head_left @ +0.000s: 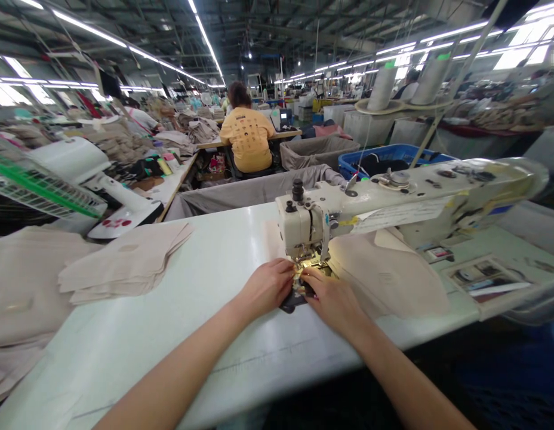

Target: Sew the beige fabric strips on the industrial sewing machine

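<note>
A white sewing machine [304, 227] stands on the pale table [223, 263], its needle area lit yellow. Just left of the needle, my left hand [271, 285] has its fingers bent together at the lit plate; what they pinch is too small to make out. My right hand [333, 295] is close beside it, fingers curled at the front of the plate, and whatever lies under them is hidden. Beige fabric [388, 278] lies under the machine arm, right of the needle. Stacked beige pieces [125, 263] rest at the left of the table.
A white fan [71, 161] stands behind the stacks. Thread cones [383, 86] rise behind the machine. Beyond the table are a grey cloth-lined bin [250, 188], a blue basket [393, 152] and a seated person in a yellow shirt [248, 137]. A small tray [487, 280] sits at the right.
</note>
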Tool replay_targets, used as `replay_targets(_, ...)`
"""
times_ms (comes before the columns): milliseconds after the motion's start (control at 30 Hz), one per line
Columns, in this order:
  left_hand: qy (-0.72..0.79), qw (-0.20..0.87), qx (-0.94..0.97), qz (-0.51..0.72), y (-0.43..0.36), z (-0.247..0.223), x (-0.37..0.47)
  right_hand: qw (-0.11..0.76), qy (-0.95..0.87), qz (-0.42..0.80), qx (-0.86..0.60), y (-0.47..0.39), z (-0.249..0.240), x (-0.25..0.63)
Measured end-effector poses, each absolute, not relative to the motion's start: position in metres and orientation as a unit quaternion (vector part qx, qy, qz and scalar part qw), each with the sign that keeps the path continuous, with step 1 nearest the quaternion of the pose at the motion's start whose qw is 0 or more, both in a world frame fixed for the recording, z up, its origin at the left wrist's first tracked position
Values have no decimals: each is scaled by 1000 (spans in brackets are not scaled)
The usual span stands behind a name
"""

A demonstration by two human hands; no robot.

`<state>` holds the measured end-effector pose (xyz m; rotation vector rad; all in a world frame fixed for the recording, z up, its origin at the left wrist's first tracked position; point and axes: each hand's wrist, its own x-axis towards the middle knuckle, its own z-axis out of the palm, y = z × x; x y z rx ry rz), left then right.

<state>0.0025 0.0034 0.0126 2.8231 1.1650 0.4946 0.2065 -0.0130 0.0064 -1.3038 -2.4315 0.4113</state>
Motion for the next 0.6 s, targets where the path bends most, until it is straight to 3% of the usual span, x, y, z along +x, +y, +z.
replay_targets(600,387,5,904,181,3,5,-1,221,-852,109,-463,-27,-14,212)
